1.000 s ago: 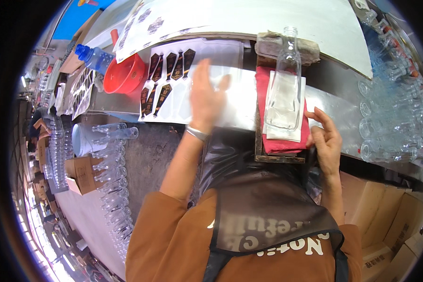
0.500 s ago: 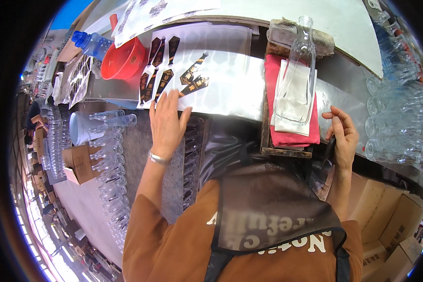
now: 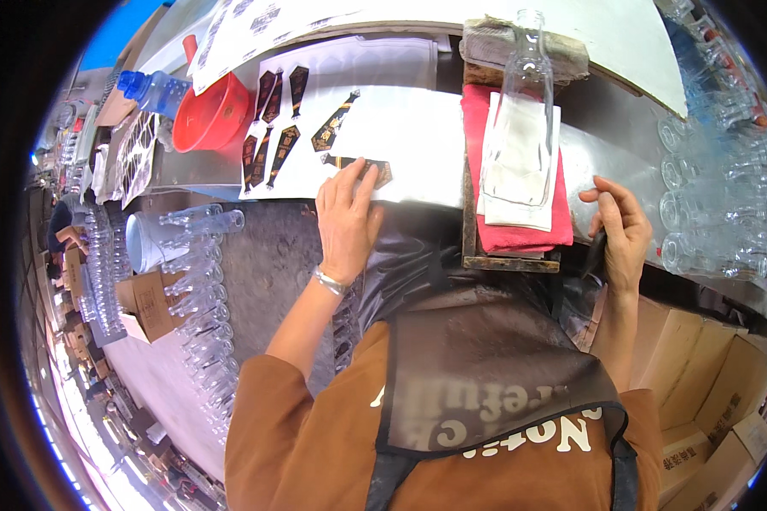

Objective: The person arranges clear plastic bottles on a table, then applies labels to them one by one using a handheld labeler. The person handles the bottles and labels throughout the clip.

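My left hand (image 3: 347, 223) reaches over the white sheet with its fingers stretched out. Its fingertips touch a dark tie-shaped decal (image 3: 383, 173) that lies apart from the others. Several more black, gold-patterned tie-shaped decals (image 3: 283, 153) lie on the sheet to the left. A clear glass bottle (image 3: 520, 140) rests on its side on a white cloth (image 3: 547, 213) over a red cloth (image 3: 562, 234), inside a wooden cradle (image 3: 511, 264). To the right of the cradle, my right hand (image 3: 624, 234) is curled around a dark-handled tool (image 3: 597, 254), its working end not clear.
A red bowl (image 3: 222, 115) and a blue-capped plastic bottle (image 3: 158, 91) stand at the far left. Rows of clear glass bottles line the right side (image 3: 716, 213) and the left floor (image 3: 209, 315). Open cardboard boxes (image 3: 699, 383) are at lower right.
My left hand has moved right along the sheet's near edge, onto the separate tie-shaped decal, which now lies flatter and further right. My right hand keeps its hold; the view has shifted slightly.
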Motion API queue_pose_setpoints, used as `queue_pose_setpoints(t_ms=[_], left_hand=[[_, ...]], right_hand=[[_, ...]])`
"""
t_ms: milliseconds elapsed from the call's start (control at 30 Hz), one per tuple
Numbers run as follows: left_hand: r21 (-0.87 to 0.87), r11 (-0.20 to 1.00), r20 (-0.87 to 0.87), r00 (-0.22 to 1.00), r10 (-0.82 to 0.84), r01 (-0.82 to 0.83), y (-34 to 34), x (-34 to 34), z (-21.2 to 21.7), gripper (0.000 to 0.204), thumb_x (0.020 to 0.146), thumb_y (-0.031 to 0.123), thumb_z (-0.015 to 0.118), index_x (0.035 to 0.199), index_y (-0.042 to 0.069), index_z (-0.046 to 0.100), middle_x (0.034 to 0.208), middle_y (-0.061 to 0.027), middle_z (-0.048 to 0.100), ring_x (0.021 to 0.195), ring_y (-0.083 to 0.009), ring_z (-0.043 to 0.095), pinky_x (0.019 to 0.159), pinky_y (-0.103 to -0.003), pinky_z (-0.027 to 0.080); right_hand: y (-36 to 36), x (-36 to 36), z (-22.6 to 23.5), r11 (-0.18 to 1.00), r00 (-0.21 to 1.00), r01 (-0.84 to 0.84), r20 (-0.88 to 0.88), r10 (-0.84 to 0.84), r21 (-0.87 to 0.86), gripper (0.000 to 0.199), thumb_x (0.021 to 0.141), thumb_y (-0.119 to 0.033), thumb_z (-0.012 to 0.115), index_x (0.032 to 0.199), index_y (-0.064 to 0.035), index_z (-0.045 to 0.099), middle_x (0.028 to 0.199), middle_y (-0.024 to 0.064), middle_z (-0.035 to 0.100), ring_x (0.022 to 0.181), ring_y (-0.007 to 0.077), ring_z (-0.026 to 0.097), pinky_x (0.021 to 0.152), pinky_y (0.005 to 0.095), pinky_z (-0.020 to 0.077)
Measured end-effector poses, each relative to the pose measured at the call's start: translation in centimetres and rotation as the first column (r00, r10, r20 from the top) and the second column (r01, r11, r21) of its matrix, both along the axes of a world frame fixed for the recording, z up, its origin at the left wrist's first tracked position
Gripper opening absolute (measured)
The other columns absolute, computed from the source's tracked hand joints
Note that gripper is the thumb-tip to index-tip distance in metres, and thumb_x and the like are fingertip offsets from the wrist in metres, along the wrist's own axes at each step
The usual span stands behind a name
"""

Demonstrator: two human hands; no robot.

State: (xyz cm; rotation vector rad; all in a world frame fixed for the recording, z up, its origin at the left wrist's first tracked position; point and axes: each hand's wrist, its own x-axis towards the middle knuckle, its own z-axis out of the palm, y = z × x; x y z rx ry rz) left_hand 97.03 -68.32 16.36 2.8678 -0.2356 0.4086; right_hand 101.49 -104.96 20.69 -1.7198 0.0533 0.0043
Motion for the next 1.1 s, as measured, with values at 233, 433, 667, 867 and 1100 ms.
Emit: queue_pose_setpoints(t_ms=[233,433,667,867,1100], left_hand=[[-0.195,0.980,0.049,0.998,0.044,-0.034,2.0,-2.1,1.4,0.018,0.085,0.003,0.072,0.103,0.008,0.072,0.107,-0.0058,0.072,0.104,-0.0235,0.066,0.099,-0.041,0.047],[-0.914,-0.028,-0.405,0.914,0.007,-0.405,0.3,4.2,5.9,0.017,0.099,0.011,0.063,0.111,-0.001,0.066,0.107,-0.0079,0.070,0.097,-0.0171,0.068,0.093,-0.034,0.054],[-0.290,0.682,0.355,0.737,-0.575,0.671,-9.5,13.2,10.9,0.020,0.087,-0.001,0.071,0.105,0.008,0.071,0.126,-0.0138,0.070,0.121,-0.0290,0.065,0.106,-0.043,0.048],[-0.194,0.656,0.304,0.680,-0.667,0.729,-9.3,12.0,8.9,0.019,0.076,0.004,0.078,0.094,0.009,0.073,0.118,-0.0090,0.073,0.119,-0.0264,0.066,0.103,-0.044,0.050],[-0.482,0.511,0.258,0.672,-0.694,0.712,-8.5,12.1,9.0,0.017,0.073,0.022,0.081,0.084,0.011,0.072,0.139,-0.0212,0.060,0.136,-0.0390,0.052,0.110,-0.047,0.043]], right_hand=[[-1.3,-0.3,-0.5,1.000,1.000,-0.003,-0.019,0.004,0.021,0.024,0.099,-0.012,0.062,0.117,0.0030,0.067,0.093,0.0065,0.073,0.068,0.0033,0.053,0.060,0.0186,0.0427],[-2.1,0.1,-0.7,0.995,0.998,0.040,-0.044,-0.037,0.094,0.024,0.099,-0.013,0.062,0.116,0.0027,0.067,0.092,0.0062,0.073,0.065,0.0037,0.052,0.058,0.0192,0.0426],[0.5,0.9,1.6,0.997,0.999,-0.049,-0.003,0.049,0.058,0.033,0.093,-0.015,0.070,0.121,0.0021,0.065,0.091,0.0075,0.073,0.064,0.0033,0.054,0.058,0.0202,0.0442],[3.5,1.2,2.2,0.880,0.911,-0.305,0.158,0.381,-0.364,0.068,0.084,-0.012,0.078,0.143,0.0047,0.048,0.116,0.0110,0.065,0.066,0.0102,0.052,0.063,0.0269,0.0464],[2.5,2.3,1.6,0.861,0.879,-0.461,0.022,0.476,-0.217,0.067,0.085,-0.011,0.077,0.143,0.0060,0.048,0.115,0.0113,0.058,0.074,0.0117,0.054,0.067,0.0276,0.0466]])
